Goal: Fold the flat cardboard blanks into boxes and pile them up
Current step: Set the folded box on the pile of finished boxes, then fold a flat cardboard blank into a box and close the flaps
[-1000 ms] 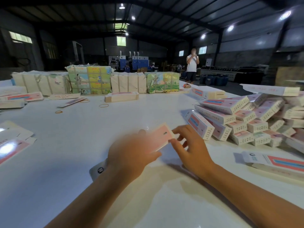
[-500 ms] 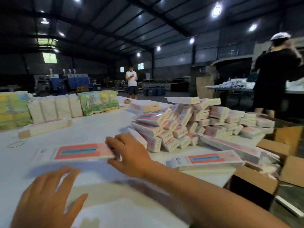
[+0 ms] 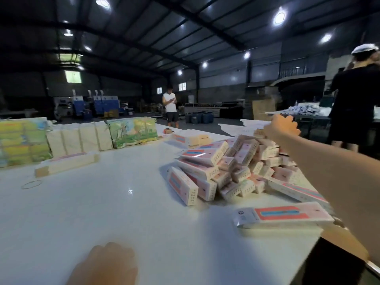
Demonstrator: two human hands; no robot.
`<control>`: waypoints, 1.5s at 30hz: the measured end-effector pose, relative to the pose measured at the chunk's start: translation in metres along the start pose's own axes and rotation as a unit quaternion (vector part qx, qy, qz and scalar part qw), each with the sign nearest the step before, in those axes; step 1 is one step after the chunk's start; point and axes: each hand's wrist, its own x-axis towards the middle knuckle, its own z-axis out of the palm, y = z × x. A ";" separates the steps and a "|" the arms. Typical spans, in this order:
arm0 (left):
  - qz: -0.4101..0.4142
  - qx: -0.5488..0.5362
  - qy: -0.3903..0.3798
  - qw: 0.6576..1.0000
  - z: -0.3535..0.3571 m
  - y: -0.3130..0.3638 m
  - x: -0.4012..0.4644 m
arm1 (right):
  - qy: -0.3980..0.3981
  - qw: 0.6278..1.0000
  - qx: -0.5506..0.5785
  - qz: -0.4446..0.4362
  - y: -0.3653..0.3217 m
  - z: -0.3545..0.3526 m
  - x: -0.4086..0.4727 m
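Right hand (image 3: pixel 282 128) extended to top of box pile (image 3: pixel 232 169), right of centre; holds thin flat piece, likely a blank, grip blurred. Left hand (image 3: pixel 107 264) at bottom edge, resting on white table (image 3: pixel 102 212), fingers hidden, state unclear. Dozens folded, loosely heaped. Unfolded blank (image 3: pixel 283 215) lower right, flat, long axis left-right.

Both forearms are bare, no sleeves, gloves, rings or watch showing.

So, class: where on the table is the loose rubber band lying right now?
In the head view, the rubber band lies flat on the white table at far left, just in front of the long cream box, well left of the pile of folded boxes.
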 end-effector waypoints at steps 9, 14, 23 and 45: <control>-0.075 -0.010 -0.040 0.996 0.005 -0.001 -0.008 | 0.088 0.925 0.236 -0.285 -0.083 -0.030 -0.091; -0.150 -0.003 -0.116 0.982 0.008 -0.003 -0.015 | -0.144 0.815 0.279 -0.487 -0.098 0.022 -0.250; -0.178 -0.036 -0.156 0.971 0.000 0.000 -0.013 | -0.217 0.787 0.112 -0.567 -0.078 0.090 -0.337; -0.670 0.252 -0.181 0.674 -0.213 -0.210 -0.171 | -0.229 0.784 0.161 -0.555 -0.078 0.088 -0.339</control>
